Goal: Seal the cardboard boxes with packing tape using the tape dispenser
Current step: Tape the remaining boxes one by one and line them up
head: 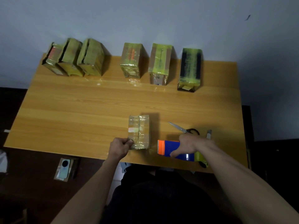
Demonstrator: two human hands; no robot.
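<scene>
Right now my left hand [120, 147] has its grip pinched on the near left corner of the small box [139, 132], which sits on the desk [77, 109] near the front edge, already wrapped in clear tape. My right hand [188, 145] lies over the blue and orange tape dispenser [174, 150] just right of the box, fingers curled round its body, so that grip reads as clamped on it. Risks as I judge them: the corner pinch is light, so the box could skid or twist when tape gets pulled across. The serrated edge faces the box and my left fingers. Scissors [184, 128] lie just behind my right hand, easy to knock. Six taped boxes [131, 60] stand well apart at the back, out of trouble.
</scene>
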